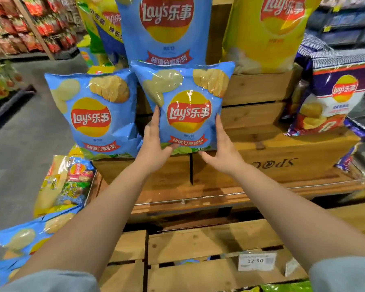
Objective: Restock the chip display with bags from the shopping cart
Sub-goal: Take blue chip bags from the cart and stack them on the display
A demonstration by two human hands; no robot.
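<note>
Got both hands on a blue bag (188,106), left hand (156,142) and right hand (223,150) gripping its lower sides, standing upright on the wooden crate (282,148) beside another blue one (93,114).

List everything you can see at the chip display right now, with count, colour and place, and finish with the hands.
Held chip bag: one, light blue, upright on the wooden crate step, centre.
Neighbouring chip bag: one, light blue, upright just left of the held bag.
Big blue bag: one, light blue, behind and above the held bag.
Big yellow bag: one, yellow, upper right on a crate.
Purple and white bag: one, right side of the display.
Mixed bags: several, yellow, green and blue, lower left.
Wooden crates: several, brown, stacked in steps.
Price tag: one, white, on the front crate.
Left hand: grips the held bag's left edge.
Right hand: grips its right edge.
</note>
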